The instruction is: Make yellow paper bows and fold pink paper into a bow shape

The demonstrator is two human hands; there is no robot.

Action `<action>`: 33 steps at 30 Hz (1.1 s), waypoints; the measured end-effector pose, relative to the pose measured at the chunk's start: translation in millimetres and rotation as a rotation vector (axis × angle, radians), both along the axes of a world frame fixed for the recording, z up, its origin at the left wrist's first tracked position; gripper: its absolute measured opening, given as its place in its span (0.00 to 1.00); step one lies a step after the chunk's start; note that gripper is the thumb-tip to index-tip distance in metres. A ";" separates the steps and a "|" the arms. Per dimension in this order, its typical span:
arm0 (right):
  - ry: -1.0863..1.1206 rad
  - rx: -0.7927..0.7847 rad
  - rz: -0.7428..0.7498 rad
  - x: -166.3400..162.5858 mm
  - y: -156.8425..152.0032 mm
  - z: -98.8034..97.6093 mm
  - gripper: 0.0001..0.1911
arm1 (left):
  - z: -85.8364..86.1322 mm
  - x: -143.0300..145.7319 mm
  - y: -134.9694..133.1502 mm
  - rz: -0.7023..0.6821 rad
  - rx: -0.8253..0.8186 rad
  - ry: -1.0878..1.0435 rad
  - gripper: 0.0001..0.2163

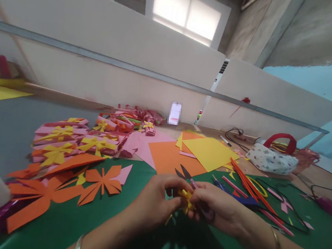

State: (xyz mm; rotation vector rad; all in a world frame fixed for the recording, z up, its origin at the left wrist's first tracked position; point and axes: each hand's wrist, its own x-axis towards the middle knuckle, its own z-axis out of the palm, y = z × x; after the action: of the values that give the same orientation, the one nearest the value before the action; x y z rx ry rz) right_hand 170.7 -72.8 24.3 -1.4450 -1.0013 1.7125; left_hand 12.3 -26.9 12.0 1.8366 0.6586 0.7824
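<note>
At the lower left of the frame, orange cutouts (48, 195) are lying on the green mat (91, 222); above them, pink bundles (74, 138) are bearing yellow bows (57, 154). Near the lower centre, the left hand (155, 198) is pinching a yellow piece (186, 199) in curled fingers. The right hand (219, 204) is touching that piece too while gripping scissors (192, 181), their blades pointing up and leftward. Farther right, orange strips (247, 183) are lying in a loose bunch, and a patterned bag (273, 157) is sitting at the right middle.

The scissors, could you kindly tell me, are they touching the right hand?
Touching: the head view shows the right hand wrapped around the scissors, blades pointing away.
</note>
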 end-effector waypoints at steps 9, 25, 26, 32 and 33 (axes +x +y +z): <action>0.100 -0.021 -0.039 -1.6 -3.2 -2.7 0.05 | -2.7 0.4 -0.4 0.013 -0.069 -0.035 0.07; -0.059 0.117 -0.065 -4.3 -4.5 -9.1 0.11 | -4.8 -1.0 3.4 0.034 -0.314 -0.158 0.04; -0.104 0.186 -0.111 -2.9 -5.2 -7.7 0.12 | -4.1 -0.8 3.5 0.055 -0.347 -0.161 0.04; -0.480 0.491 -0.151 0.9 -10.1 10.7 0.07 | -5.2 1.8 3.1 0.094 -0.528 -0.195 0.05; -0.518 0.489 -0.115 -0.2 -10.5 12.4 0.06 | -6.3 2.3 3.4 0.097 -0.549 -0.190 0.06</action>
State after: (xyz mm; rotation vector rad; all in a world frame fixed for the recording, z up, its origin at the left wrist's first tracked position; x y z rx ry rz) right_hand 170.5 -83.3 36.8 -1.5926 -1.4528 0.9248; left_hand 14.6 -23.5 5.7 1.2257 0.7542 0.7380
